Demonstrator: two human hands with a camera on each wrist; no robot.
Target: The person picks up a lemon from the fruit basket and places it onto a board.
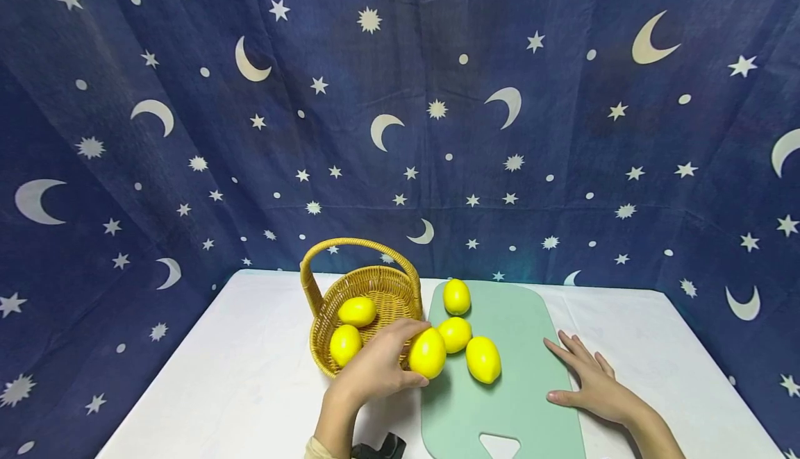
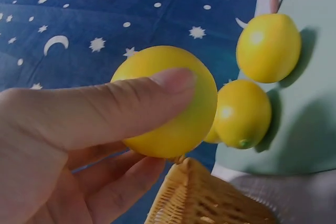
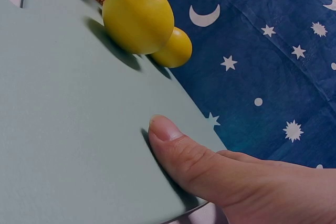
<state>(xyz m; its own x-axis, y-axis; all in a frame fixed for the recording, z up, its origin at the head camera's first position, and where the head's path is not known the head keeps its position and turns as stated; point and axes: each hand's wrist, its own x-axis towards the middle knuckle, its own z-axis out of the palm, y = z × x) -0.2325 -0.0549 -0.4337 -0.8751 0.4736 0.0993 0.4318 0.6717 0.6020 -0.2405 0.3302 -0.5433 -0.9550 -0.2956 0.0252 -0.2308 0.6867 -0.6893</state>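
Note:
My left hand (image 1: 382,363) pinches a yellow lemon (image 1: 428,353) between thumb and fingers, above the left edge of the green cutting board (image 1: 525,403) and beside the wicker basket (image 1: 321,348). The left wrist view shows the thumb lying across this lemon (image 2: 165,129). On the board lie three more lemons: one at the back (image 1: 457,297), a middle one (image 1: 455,335) and a front one (image 1: 484,360). Inside the basket sit two lemons (image 1: 357,312). At the board's right edge, my right hand (image 1: 594,379) holds nothing, its fingers spread and relaxed.
The basket's tall arched handle (image 1: 359,242) rises over its opening. A white cloth (image 1: 237,382) covers the table. Behind it hangs a dark blue curtain (image 1: 350,188) with moons and stars. The board has a cut-out grip hole (image 1: 500,445) near its front.

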